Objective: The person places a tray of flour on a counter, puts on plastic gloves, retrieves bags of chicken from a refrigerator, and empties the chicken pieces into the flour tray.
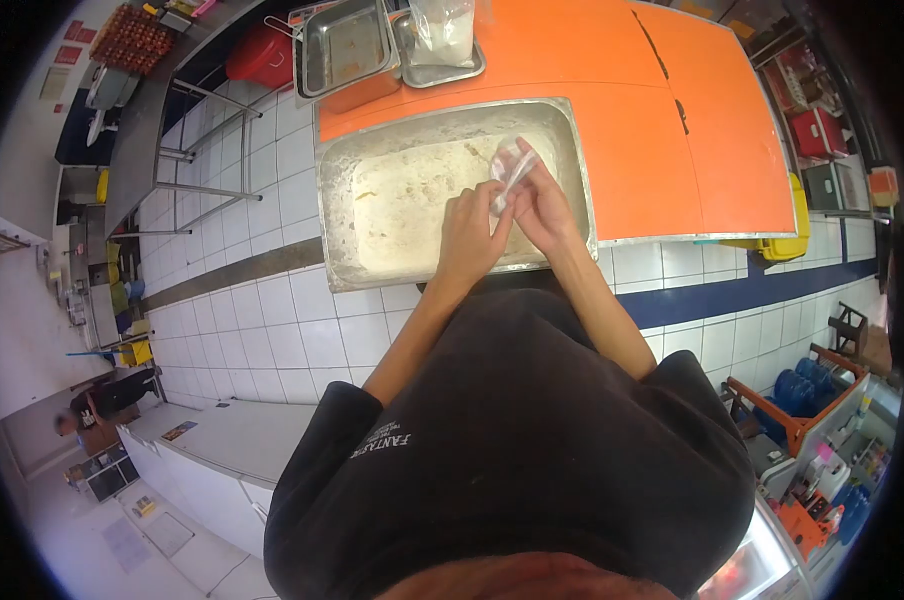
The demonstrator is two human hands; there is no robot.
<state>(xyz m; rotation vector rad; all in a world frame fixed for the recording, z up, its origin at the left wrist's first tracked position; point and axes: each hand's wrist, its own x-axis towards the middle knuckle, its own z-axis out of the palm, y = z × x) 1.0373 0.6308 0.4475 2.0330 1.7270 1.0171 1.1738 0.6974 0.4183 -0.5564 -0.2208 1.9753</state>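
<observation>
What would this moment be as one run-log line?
left hand: holding clear plastic | right hand: holding same plastic | below: metal tray, pale powder inside | nearby: orange tabletop

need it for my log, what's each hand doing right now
Left hand: closed, fingers pinching clear plastic.
Right hand: fingers partly open against the same plastic; whether it grips can't be told.
</observation>
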